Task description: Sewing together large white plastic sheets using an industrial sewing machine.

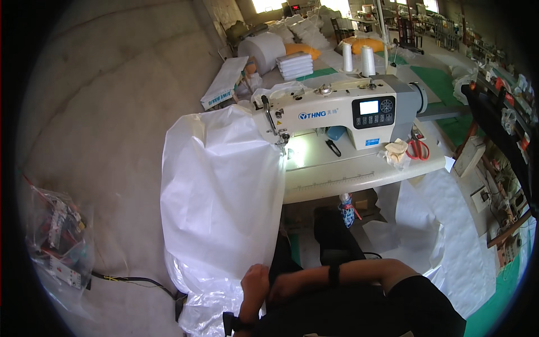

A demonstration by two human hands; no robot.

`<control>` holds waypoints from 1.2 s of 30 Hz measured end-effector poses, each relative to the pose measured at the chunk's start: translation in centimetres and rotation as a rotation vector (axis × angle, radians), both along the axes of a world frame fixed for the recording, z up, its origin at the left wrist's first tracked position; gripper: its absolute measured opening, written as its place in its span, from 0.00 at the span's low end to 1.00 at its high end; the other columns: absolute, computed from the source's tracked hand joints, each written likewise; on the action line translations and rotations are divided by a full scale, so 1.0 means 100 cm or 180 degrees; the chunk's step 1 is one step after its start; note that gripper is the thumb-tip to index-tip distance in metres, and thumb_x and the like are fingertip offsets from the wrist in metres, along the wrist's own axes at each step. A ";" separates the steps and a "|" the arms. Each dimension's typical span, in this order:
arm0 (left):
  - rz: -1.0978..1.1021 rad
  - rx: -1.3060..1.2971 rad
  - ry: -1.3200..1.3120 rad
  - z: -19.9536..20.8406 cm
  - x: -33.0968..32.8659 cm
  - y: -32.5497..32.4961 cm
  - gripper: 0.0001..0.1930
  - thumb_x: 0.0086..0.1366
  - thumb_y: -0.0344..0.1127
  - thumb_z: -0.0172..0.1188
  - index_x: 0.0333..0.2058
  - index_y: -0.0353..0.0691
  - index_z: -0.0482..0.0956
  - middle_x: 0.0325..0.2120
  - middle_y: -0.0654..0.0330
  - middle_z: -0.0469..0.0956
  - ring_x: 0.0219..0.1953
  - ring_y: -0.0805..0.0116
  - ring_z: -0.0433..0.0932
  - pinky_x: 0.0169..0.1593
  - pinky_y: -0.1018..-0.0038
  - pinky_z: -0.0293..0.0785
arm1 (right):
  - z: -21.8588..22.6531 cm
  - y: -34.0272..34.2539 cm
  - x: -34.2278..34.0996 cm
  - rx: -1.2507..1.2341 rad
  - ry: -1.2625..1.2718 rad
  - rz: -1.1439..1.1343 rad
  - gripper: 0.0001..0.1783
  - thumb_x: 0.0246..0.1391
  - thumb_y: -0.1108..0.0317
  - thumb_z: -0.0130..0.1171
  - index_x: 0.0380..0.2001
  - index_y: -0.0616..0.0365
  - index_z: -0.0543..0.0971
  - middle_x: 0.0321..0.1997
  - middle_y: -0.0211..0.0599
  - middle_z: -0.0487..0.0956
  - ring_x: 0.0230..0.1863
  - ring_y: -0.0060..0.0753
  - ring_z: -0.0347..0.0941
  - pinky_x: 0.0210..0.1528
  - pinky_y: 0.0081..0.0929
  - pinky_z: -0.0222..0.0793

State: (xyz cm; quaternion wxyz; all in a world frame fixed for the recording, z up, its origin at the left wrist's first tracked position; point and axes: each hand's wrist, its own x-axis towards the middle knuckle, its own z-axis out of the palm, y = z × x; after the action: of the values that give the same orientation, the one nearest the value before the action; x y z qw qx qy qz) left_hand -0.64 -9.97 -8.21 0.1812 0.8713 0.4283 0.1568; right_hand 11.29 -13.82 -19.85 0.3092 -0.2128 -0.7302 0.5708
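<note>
A large white plastic sheet [219,196] hangs over the left end of the sewing machine table [359,174], its right edge running up to the needle area of a white sewing machine [331,112]. Low on that right edge, my left hand [256,282] is closed on the sheet. My right hand [285,286] lies just to the right of it, close to my lap, with the forearm coming across from the right; its fingers are in shadow and partly hidden. Clear, crinkled film [208,306] shows at the sheet's lower end.
Red-handled scissors [418,149], a crumpled cloth [396,149] and black thread snips [333,147] lie on the table. Two white thread cones [368,60] stand behind the machine. More white sheeting [438,224] hangs at the right. A bag of parts [59,241] sits at the far left.
</note>
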 end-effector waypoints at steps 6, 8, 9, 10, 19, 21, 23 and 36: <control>-0.0258 -0.0414 -0.0637 0.025 -0.008 -0.009 0.09 0.58 0.37 0.56 0.27 0.36 0.72 0.24 0.47 0.74 0.29 0.44 0.75 0.32 0.58 0.69 | 0.015 0.025 -0.020 -0.0494 -0.0831 -0.0663 0.10 0.51 0.72 0.51 0.36 0.62 0.76 0.33 0.44 0.78 0.37 0.36 0.75 0.42 0.31 0.69; -0.0381 -0.0421 -0.0105 0.032 -0.006 -0.011 0.09 0.58 0.38 0.56 0.28 0.37 0.73 0.21 0.48 0.74 0.26 0.45 0.75 0.30 0.58 0.69 | 0.012 0.019 -0.034 0.0018 -0.0788 -0.0064 0.10 0.50 0.71 0.51 0.35 0.62 0.77 0.32 0.44 0.78 0.36 0.36 0.75 0.40 0.32 0.70; -0.0412 -0.0454 -0.0098 0.034 -0.005 -0.011 0.10 0.57 0.40 0.58 0.27 0.38 0.72 0.18 0.50 0.74 0.24 0.45 0.74 0.29 0.58 0.69 | 0.010 0.015 -0.034 0.0177 -0.0792 0.0092 0.10 0.50 0.71 0.51 0.35 0.62 0.77 0.32 0.44 0.78 0.36 0.36 0.75 0.40 0.32 0.70; -0.0410 -0.0500 -0.0054 0.035 -0.005 -0.011 0.10 0.57 0.40 0.58 0.27 0.38 0.72 0.18 0.50 0.74 0.24 0.45 0.74 0.29 0.58 0.69 | 0.009 0.012 -0.029 0.0237 -0.0807 0.0194 0.09 0.50 0.71 0.51 0.34 0.62 0.77 0.32 0.44 0.78 0.35 0.36 0.76 0.39 0.32 0.70; -0.1058 -0.0761 -0.0566 0.026 0.008 -0.024 0.10 0.58 0.37 0.59 0.23 0.38 0.74 0.16 0.49 0.72 0.21 0.50 0.74 0.27 0.64 0.70 | 0.101 0.071 0.166 0.0236 -0.2733 -0.5033 0.18 0.48 0.58 0.55 0.25 0.68 0.76 0.27 0.53 0.78 0.30 0.49 0.77 0.32 0.42 0.73; -0.1413 -0.0824 -0.0544 0.030 0.013 -0.026 0.10 0.58 0.36 0.59 0.22 0.38 0.74 0.15 0.49 0.71 0.21 0.51 0.75 0.27 0.64 0.70 | 0.127 0.100 0.188 0.0605 -0.2984 -0.5293 0.15 0.49 0.61 0.55 0.30 0.65 0.76 0.29 0.49 0.79 0.31 0.44 0.78 0.31 0.38 0.74; -0.1457 -0.0748 -0.0504 0.037 0.015 -0.026 0.10 0.58 0.36 0.59 0.22 0.38 0.74 0.15 0.50 0.71 0.21 0.51 0.75 0.27 0.64 0.70 | 0.139 0.124 0.195 0.0494 -0.3576 -0.4889 0.13 0.49 0.63 0.54 0.29 0.65 0.77 0.29 0.47 0.80 0.30 0.42 0.79 0.29 0.37 0.73; -0.0884 -0.0035 -0.1284 0.004 0.040 -0.005 0.05 0.57 0.30 0.56 0.24 0.39 0.72 0.21 0.51 0.73 0.24 0.49 0.74 0.27 0.60 0.69 | 0.111 0.106 0.145 0.0122 -0.3867 -0.4714 0.32 0.46 0.70 0.53 0.54 0.79 0.61 0.25 0.45 0.80 0.26 0.39 0.79 0.26 0.30 0.74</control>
State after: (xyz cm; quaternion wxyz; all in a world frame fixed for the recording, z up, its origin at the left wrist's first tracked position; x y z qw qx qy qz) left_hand 3.35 -10.46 -7.84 0.2876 0.8719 0.2604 0.2988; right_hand 25.76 -3.20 -8.74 0.1635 -0.8752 -0.4552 0.0104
